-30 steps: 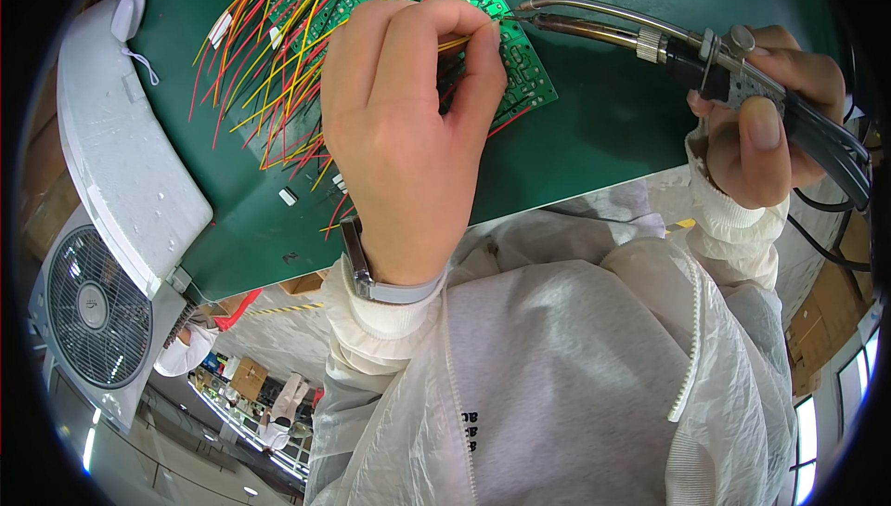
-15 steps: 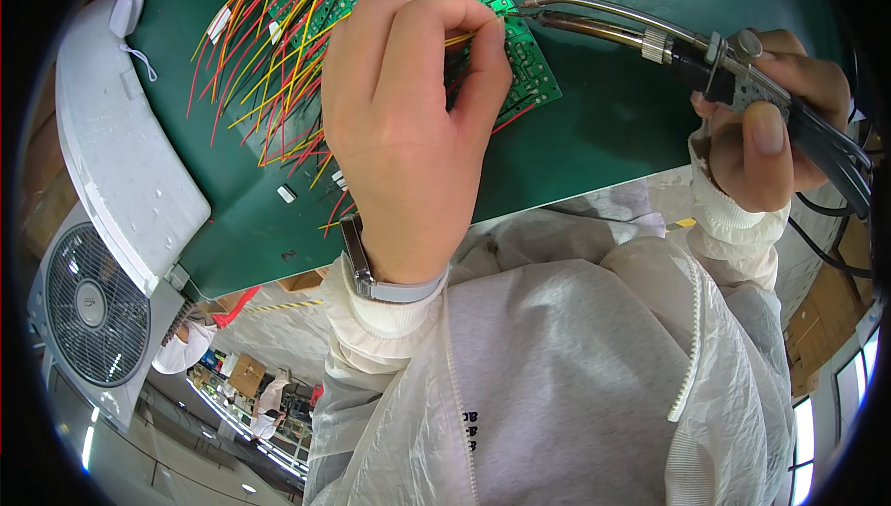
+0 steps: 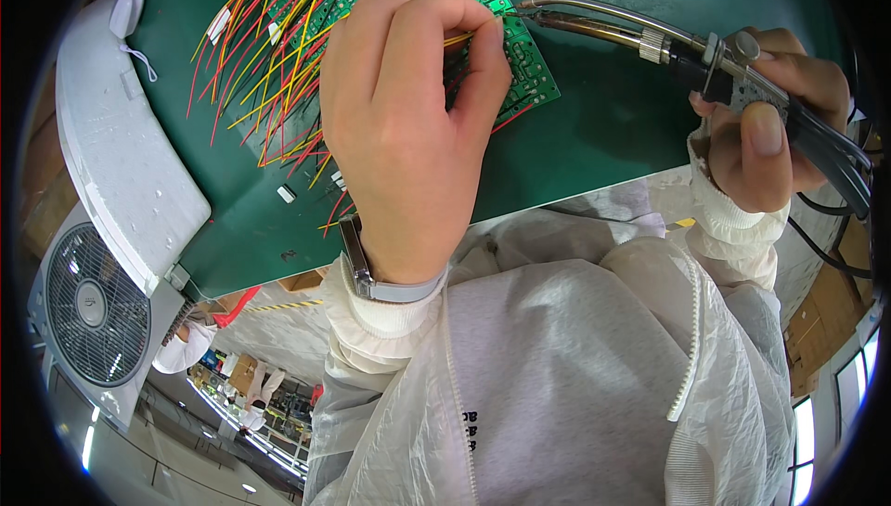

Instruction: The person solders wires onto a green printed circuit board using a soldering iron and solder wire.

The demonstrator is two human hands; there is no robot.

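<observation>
A green circuit board panel (image 3: 534, 74) lies on the table, with many red, yellow and black wires (image 3: 297, 51) spread over its left part. My left hand (image 3: 404, 135) is above the board, thumb and forefinger pinched on a thin wire at the board's right side; the fingers hide most of that wire. My right hand (image 3: 775, 125) grips a soldering iron (image 3: 654, 45) with a curved metal feed tube (image 3: 603, 5) along its top. The iron's tip meets the board area right beside my left fingertips; exact contact is too small to tell.
The green table (image 3: 594, 125) carries a small white connector (image 3: 286, 193) left of my wrist. A white foam piece (image 3: 130, 144) stands along the left edge, above a grey box fan (image 3: 93, 302). Black cables (image 3: 831, 260) hang at the right.
My hands, the soldering iron and the board stay almost still. Far off at the lower left, a person in white has shifted posture.
</observation>
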